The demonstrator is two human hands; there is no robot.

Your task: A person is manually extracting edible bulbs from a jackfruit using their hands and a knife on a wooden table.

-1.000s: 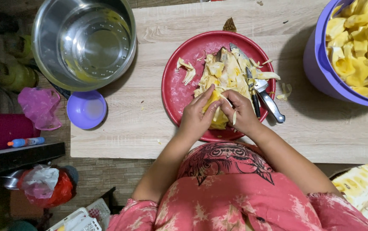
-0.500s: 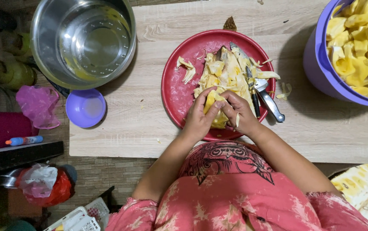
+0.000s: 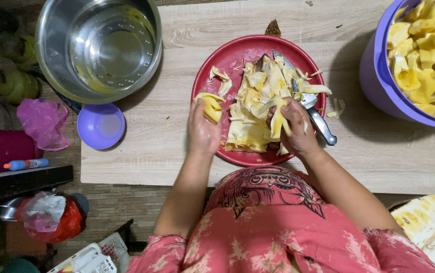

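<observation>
Yellow fruit pod (image 3: pixel 211 108) pulled free, at the red plate's (image 3: pixel 237 53) left rim.
Left hand (image 3: pixel 203 132) pinches the pod; right hand (image 3: pixel 298 130) is closed on pale strips (image 3: pixel 278 119) over the pile, beside the knife (image 3: pixel 312 108). Best to peel slowly, fingers clear of the blade.

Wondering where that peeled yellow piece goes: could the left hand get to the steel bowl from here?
Probably yes: the left hand, holding a yellow fruit piece, has bare tabletop between it and the steel bowl.

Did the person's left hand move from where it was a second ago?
Yes. The left hand, gripping a yellow fruit piece, moved left, away from the right hand, toward the round red plate's rim.
</observation>
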